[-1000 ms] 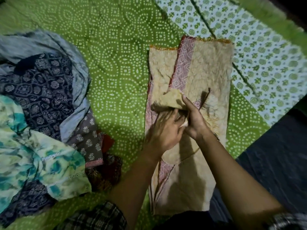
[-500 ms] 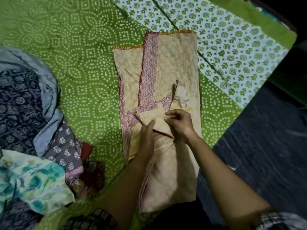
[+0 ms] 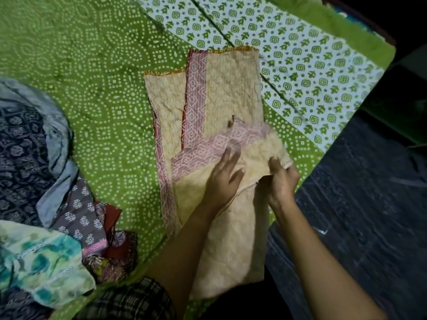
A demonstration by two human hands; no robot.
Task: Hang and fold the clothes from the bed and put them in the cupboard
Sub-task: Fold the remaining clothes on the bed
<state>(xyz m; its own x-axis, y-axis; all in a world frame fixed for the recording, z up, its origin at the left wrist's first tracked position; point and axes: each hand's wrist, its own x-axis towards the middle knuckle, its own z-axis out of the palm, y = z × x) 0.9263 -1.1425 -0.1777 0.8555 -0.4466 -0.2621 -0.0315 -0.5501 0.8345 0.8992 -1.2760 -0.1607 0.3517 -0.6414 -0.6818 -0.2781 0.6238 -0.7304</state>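
Right grip (image 3: 280, 181) on one cream garment (image 3: 231, 93) (left grip (image 3: 221, 179) flat)

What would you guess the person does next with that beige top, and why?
Probably lay the pink-edged flap flat across the beige top and smooth it: the right hand grips its lifted edge while the left hand rests open on it.

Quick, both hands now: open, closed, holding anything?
Left hand: open, flat on the beige garment.
Right hand: closed, gripping the folded-over part of it.
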